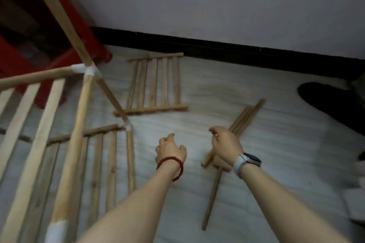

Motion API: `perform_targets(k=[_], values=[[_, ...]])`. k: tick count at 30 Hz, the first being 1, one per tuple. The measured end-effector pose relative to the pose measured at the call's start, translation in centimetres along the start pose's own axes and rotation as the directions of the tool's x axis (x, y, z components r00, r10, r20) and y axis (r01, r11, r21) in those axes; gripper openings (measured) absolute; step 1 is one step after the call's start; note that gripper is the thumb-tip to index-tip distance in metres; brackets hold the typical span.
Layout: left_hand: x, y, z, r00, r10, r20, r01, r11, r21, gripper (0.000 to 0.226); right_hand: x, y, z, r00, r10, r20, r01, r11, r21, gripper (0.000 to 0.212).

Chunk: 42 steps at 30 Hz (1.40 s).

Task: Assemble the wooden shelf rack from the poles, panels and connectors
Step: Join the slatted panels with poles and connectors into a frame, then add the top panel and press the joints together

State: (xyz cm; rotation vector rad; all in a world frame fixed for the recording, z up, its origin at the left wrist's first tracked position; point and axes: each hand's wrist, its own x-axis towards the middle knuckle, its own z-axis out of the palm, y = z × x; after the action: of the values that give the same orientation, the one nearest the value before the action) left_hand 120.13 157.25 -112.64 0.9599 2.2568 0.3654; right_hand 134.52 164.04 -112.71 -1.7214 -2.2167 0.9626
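The partly built wooden rack (79,116) stands at the left, its poles joined by white connectors (85,69). A lower slatted panel (102,156) sits inside its frame. A loose slatted panel (156,85) lies flat on the floor near the wall. Several loose poles (245,118) lie in a bundle at the right, one long pole (212,193) pointing toward me. My left hand (170,149), with a red bead bracelet, hovers over the floor with loosely curled fingers and holds nothing. My right hand (225,142), with a watch, hovers above the poles, fingers relaxed and empty.
A red plastic stool (65,59) stands behind the rack at the upper left. A dark skirting board (217,49) runs along the grey wall. A dark object (331,102) lies at the right edge. The floor (197,110) is covered in pale sheeting.
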Motion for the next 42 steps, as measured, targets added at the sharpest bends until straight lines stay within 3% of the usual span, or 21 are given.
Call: perform_targets(k=[3, 7, 11, 14, 17, 20, 24, 27, 33, 37, 42], values=[[4.1, -2.6, 1.8, 0.994, 0.046, 0.095, -0.064, 0.98, 0.19, 0.065, 5.7, -0.8, 2.9, 0.987, -0.124, 0.104, 0.135, 0.985, -0.109, 0.042], [6.9, -5.7, 2.6, 0.963, 0.101, 0.249, -0.208, 0.867, 0.453, 0.091, 11.1, -2.9, 5.8, 0.963, -0.217, 0.159, 0.248, 0.945, -0.212, 0.056], [8.6, -8.4, 3.4, 0.942, 0.164, 0.292, -0.291, 0.832, 0.473, 0.096, 15.6, -4.0, 8.9, 0.94, -0.223, 0.259, 0.309, 0.88, -0.361, 0.063], [8.9, -9.4, 3.6, 0.942, 0.172, 0.289, -0.302, 0.81, 0.503, 0.096, 15.9, -3.8, 10.4, 0.94, -0.284, 0.191, 0.342, 0.804, -0.487, 0.053], [8.7, -9.9, 3.6, 0.947, 0.153, 0.283, -0.286, 0.805, 0.521, 0.096, 14.9, -3.5, 11.3, 0.924, -0.341, 0.173, 0.381, 0.791, -0.479, 0.031], [8.7, -9.4, 3.3, 0.953, 0.124, 0.276, -0.255, 0.82, 0.512, 0.096, 13.6, -2.6, 10.9, 0.946, -0.297, 0.127, 0.323, 0.85, -0.415, 0.031], [8.0, -7.5, 2.9, 0.978, 0.096, 0.187, -0.162, 0.911, 0.379, 0.077, 12.7, -1.3, 8.2, 0.959, -0.283, 0.008, 0.26, 0.869, -0.42, 0.025], [6.8, -5.6, 2.3, 0.993, 0.087, 0.08, -0.102, 0.975, 0.2, 0.063, 11.8, -1.0, 5.4, 0.964, -0.264, -0.044, 0.235, 0.914, -0.33, 0.02], [2.8, 0.3, -1.6, 0.986, 0.157, -0.062, -0.161, 0.985, -0.062, 0.056, 6.1, -3.9, -0.3, 0.978, -0.105, -0.179, 0.116, 0.992, 0.053, 0.015], [-1.9, 5.4, -6.4, 0.958, 0.251, -0.137, -0.278, 0.931, -0.237, 0.056, 0.0, -5.8, -4.2, 0.97, -0.054, -0.236, 0.122, 0.952, 0.282, 0.014], [-11.5, 10.9, -13.8, 0.889, 0.396, -0.228, -0.456, 0.726, -0.515, 0.064, -8.8, -8.9, -10.8, 0.922, -0.07, -0.382, 0.248, 0.864, 0.439, 0.017]])
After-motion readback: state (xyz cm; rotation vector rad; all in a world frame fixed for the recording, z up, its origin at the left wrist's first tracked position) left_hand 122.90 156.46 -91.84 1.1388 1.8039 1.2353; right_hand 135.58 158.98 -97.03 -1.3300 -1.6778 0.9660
